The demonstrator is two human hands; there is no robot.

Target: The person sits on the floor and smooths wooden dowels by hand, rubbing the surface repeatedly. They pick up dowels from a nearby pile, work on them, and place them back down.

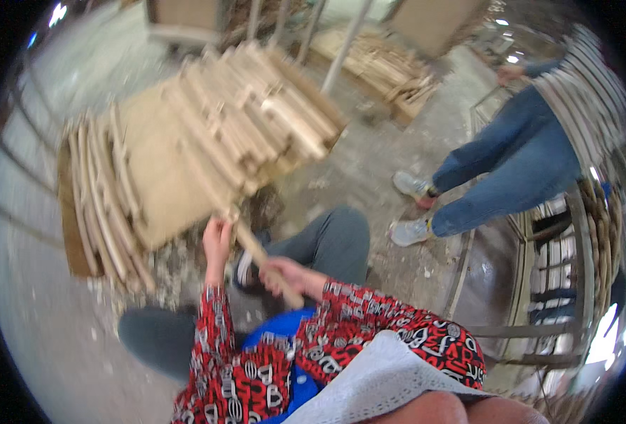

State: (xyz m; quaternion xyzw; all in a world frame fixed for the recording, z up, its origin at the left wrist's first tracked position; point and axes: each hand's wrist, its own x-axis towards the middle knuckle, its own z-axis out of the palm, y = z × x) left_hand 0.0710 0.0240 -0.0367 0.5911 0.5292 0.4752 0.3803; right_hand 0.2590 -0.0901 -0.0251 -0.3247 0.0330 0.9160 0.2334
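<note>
A long pale wooden stick (251, 244) slants across in front of my knees, its near end by my lap. My right hand (285, 275) is closed round its lower part. Higher up, the fingers of my left hand (217, 240) are pinched together against the stick, beside a small bump on it; motion blur hides the finer detail there. Beyond my hands, a pile of similar sticks (246, 106) lies on a tan board (150, 166). Several thinner, bent sticks (104, 198) lie along the board's left side.
At the right stands another person in jeans (511, 162), shoes close to my knee. Behind them a metal rack (581, 268) holds more sticks. Another stack of sticks (391, 71) lies at the back, past some upright metal poles (345, 49). Pale scraps (172, 272) litter the floor.
</note>
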